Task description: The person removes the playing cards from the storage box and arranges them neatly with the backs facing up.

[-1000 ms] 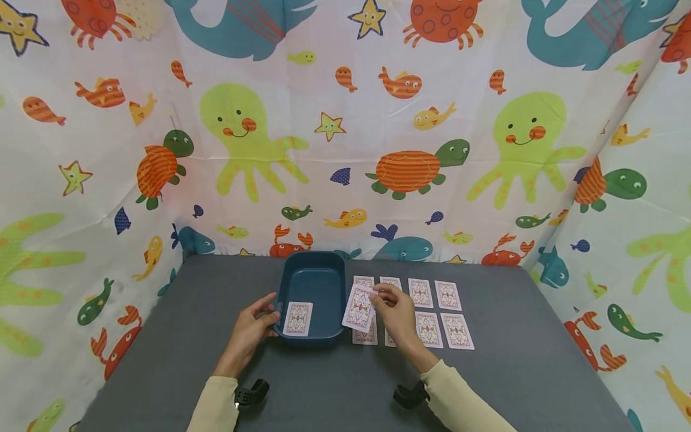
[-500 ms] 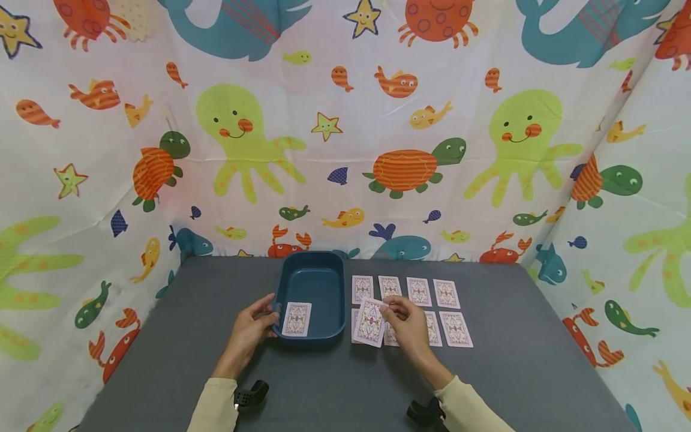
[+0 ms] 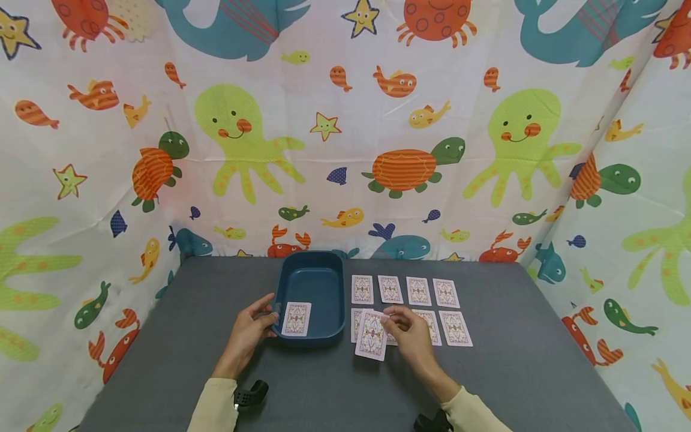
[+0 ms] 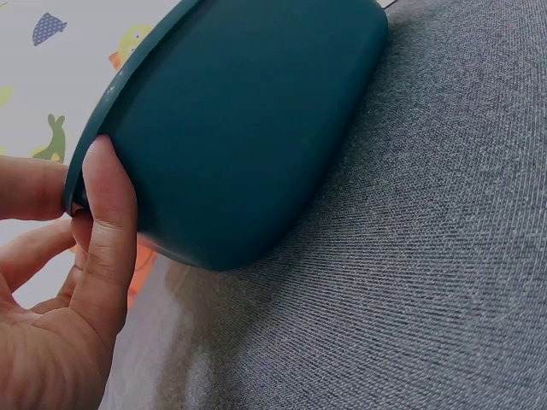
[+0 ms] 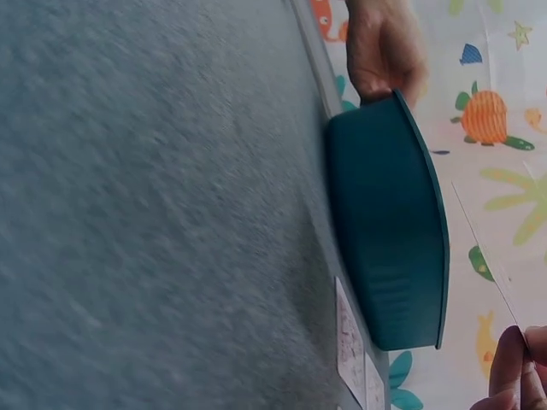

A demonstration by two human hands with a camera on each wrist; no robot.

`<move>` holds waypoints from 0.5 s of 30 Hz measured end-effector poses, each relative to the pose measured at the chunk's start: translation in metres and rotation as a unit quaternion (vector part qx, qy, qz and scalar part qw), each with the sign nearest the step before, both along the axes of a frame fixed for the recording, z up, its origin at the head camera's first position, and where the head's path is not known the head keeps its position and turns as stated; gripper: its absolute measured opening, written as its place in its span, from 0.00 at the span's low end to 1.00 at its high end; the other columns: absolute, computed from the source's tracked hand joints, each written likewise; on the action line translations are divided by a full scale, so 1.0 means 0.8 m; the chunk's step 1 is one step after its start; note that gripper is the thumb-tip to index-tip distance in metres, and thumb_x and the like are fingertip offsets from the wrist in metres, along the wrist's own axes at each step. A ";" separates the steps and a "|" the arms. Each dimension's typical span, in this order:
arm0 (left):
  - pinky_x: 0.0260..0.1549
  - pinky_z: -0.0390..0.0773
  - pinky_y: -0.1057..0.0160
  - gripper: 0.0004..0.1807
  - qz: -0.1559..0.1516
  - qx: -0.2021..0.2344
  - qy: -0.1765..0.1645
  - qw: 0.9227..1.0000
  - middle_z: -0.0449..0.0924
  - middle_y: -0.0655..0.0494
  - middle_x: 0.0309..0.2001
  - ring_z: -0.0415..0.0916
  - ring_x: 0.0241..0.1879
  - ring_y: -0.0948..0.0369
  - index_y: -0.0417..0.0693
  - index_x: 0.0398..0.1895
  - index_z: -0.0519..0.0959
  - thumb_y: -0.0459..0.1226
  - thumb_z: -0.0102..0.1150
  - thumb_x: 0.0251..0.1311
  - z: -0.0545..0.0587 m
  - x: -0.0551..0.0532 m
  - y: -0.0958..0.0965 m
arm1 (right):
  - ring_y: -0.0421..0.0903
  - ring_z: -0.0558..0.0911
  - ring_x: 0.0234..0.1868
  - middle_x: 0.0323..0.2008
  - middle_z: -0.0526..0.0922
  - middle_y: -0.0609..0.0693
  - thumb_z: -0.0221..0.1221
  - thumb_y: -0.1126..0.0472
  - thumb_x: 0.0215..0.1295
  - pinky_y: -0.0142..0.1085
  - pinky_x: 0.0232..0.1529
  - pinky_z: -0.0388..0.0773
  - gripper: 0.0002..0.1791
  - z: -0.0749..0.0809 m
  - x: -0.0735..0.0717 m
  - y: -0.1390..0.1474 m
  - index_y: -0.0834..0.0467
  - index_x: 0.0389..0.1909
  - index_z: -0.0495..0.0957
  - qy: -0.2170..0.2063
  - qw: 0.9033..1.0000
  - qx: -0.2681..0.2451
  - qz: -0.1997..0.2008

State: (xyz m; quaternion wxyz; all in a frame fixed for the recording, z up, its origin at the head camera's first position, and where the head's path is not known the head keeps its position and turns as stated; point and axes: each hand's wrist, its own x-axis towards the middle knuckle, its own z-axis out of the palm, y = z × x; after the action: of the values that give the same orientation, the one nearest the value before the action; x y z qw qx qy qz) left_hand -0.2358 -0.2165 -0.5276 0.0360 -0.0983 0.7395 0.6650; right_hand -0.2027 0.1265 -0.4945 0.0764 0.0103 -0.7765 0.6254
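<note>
As right hand (image 3: pixel 414 339) pinches, card (image 3: pixel 370 337) jutting left

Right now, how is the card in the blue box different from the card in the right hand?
The boxed card lies inside the blue box; the held card is outside it, up above the table. The right hand pinches the held card, not the boxed card. Both show similar patterned backs.

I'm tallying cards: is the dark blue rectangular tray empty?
Not empty: at least one white-bordered, patterned rectangular card lies inside the tray.
</note>
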 end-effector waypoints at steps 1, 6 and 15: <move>0.31 0.81 0.62 0.29 0.000 0.000 0.000 1.000 0.64 0.47 0.57 0.74 0.38 0.56 0.56 0.70 0.68 0.33 0.57 0.65 0.000 0.000 0.000 | 0.36 0.79 0.29 0.31 0.83 0.59 0.65 0.66 0.61 0.27 0.32 0.75 0.11 -0.006 0.000 0.001 0.66 0.43 0.81 0.000 1.000 -0.001 0.001; 0.31 0.81 0.62 0.29 0.000 0.001 0.000 1.000 0.63 0.47 0.57 0.74 0.38 0.55 0.56 0.70 0.68 0.33 0.57 0.65 0.000 -0.001 0.000 | 0.37 0.79 0.28 0.30 0.83 0.57 0.66 0.63 0.61 0.28 0.32 0.76 0.10 -0.022 0.002 0.001 0.62 0.42 0.82 0.003 1.000 -0.007 0.008; 0.30 0.81 0.63 0.30 -0.001 0.006 -0.004 1.000 0.63 0.46 0.57 0.74 0.39 0.54 0.55 0.70 0.67 0.33 0.57 0.65 0.001 -0.001 0.000 | 0.36 0.78 0.26 0.29 0.84 0.59 0.65 0.67 0.60 0.27 0.31 0.74 0.09 -0.029 0.015 -0.004 0.63 0.42 0.83 -0.016 1.000 0.026 0.004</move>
State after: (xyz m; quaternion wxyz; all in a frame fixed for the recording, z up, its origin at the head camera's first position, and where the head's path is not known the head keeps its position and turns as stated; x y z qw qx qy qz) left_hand -0.2366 -0.2169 -0.5271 0.0402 -0.1001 0.7355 0.6688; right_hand -0.1911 0.1229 -0.5180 0.0608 0.0053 -0.7936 0.6053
